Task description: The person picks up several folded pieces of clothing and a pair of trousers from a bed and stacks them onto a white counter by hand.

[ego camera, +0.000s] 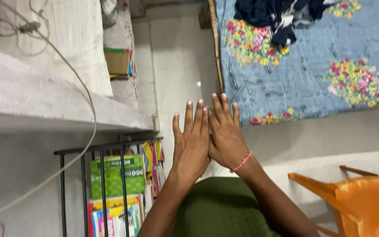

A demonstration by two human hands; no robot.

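Both hands are raised flat, backs up, over a pale tiled floor (176,57): the left hand (191,142) and the right hand (225,136) touch side by side, fingers straight and close together, holding nothing. A pink thread bracelet (242,163) circles the right wrist. Ahead lies a bed with a blue floral cover (303,83) and dark clothes (277,15). A black wire rack (104,151) of what look like books stands left, under a grey ledge (44,105); an orange plastic chair (356,202) stands right.

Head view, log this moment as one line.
left hand: flat, empty | right hand: flat, empty, overlapping left | below: floor | nearest: bedspread
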